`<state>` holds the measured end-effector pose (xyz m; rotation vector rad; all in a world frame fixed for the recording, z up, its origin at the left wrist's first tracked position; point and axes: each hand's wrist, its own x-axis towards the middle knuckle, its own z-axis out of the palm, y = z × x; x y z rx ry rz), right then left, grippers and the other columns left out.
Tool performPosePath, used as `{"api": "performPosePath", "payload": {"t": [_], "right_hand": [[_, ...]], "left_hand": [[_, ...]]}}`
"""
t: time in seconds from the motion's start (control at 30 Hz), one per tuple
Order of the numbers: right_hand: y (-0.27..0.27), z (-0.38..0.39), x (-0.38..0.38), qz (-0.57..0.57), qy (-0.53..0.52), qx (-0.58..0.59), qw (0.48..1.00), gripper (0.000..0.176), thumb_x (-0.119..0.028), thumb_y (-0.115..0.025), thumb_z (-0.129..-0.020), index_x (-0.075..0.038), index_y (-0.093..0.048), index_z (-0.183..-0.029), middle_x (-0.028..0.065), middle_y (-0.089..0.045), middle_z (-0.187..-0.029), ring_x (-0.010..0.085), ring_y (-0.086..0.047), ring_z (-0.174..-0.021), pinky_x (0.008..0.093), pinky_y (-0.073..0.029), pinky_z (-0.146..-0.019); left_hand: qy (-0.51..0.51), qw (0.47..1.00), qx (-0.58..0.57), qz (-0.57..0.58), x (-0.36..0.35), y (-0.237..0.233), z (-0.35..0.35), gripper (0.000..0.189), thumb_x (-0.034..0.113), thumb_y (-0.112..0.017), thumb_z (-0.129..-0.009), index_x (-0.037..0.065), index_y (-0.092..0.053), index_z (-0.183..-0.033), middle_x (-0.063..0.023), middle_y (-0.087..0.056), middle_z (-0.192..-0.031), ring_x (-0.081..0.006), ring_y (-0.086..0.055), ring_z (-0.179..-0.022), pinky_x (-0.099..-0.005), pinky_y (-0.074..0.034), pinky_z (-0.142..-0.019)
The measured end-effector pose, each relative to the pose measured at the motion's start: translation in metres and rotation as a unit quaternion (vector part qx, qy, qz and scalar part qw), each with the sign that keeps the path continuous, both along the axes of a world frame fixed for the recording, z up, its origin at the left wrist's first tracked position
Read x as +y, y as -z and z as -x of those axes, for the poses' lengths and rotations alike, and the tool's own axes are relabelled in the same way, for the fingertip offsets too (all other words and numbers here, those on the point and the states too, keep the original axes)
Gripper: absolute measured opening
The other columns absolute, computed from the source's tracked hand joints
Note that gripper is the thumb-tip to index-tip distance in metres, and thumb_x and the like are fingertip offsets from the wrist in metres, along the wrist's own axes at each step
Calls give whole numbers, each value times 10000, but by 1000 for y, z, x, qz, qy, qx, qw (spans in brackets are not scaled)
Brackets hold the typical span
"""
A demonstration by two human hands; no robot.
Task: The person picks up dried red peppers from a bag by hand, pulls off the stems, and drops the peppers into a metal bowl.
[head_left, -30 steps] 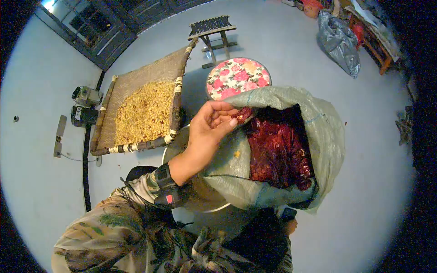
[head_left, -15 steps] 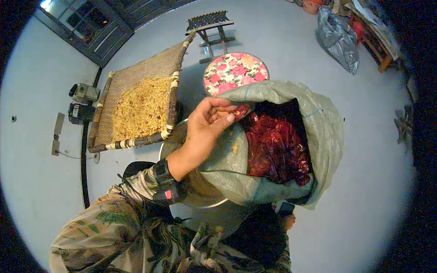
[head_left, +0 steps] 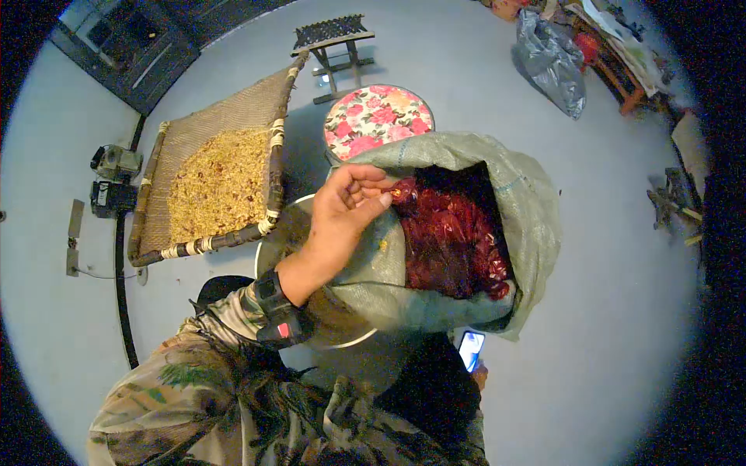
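Note:
My left hand [head_left: 334, 221], with a dark band on its wrist, pinches a dried red pepper [head_left: 402, 192] between thumb and fingers. It is over the near left edge of an open pale green woven sack [head_left: 528, 210]. Inside the sack lie many glossy dark red peppers [head_left: 451, 241]. At the bottom right, my right hand [head_left: 480, 376] is partly visible, closed on a phone [head_left: 471, 351] with a lit screen. A round metal basin [head_left: 342, 340] is partly hidden under the sack and my left arm.
A woven tray [head_left: 206, 116] of yellow seeds stands on the left. Behind the sack are a round flowered seat [head_left: 378, 120] and a small dark stool [head_left: 334, 33]. A grey plastic bag [head_left: 548, 66] and a wooden rack [head_left: 614, 78] are at the upper right.
The whole view has shifted, so most things appear further left. The phone's screen now shows bright; it looked dark before. My left hand still pinches the pepper.

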<state>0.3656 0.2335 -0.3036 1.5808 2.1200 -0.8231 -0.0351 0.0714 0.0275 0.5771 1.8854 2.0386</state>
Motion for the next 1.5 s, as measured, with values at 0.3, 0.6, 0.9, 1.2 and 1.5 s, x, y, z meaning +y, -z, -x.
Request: {"api": "performPosePath", "payload": {"t": [0.3, 0.6, 0.9, 1.2, 1.5], "right_hand": [[-124, 39, 23, 138, 120, 455, 871, 248, -135, -645, -823, 9, -628, -1025, 72, -636, -931, 121, -580, -824, 247, -484, -737], [-350, 141, -51, 112, -159, 431, 881, 404, -88, -627, -827, -4, -503, -1203, 99, -603, -1098, 203, -604, -957, 323, -466, -881], [-383, 262, -67, 18, -113, 542, 833, 422, -292, -678, -807, 2, -507, -1056, 134, -619, -874, 252, -622, -773, 363, -502, -699], [-403, 276, -49, 223, -117, 584, 771, 167, -93, -655, -824, 0, -567, -931, 59, -643, -831, 113, -610, -759, 236, -497, -691], [-436, 269, -47, 221, -213, 524, 795, 155, -103, -649, -827, -1, -591, -929, 41, -630, -778, 104, -599, -699, 232, -500, -644]], "left_hand": [[2, 1000, -9, 11, -6, -6, -4, 291, -30, -636, -801, 14, -526, -1068, -54, -606, -983, -101, -558, -906, -238, -459, -830], [52, 999, -5, 1, -8, -9, -30, 244, -4, -624, -814, 17, -543, -1043, -30, -593, -889, -76, -552, -809, -204, -448, -730], [48, 996, 75, 1, -20, -49, -50, 226, 14, -648, -816, 3, -567, -1027, -35, -616, -918, -88, -579, -823, -230, -473, -751], [96, 993, 47, -53, -27, -43, -28, 208, 37, -655, -807, 4, -584, -1000, -44, -628, -902, -102, -589, -816, -233, -482, -762], [101, 989, 18, -103, -44, -58, -38, 302, 7, -672, -783, -1, -544, -1057, -62, -627, -916, -137, -613, -843, -254, -501, -789]]}}
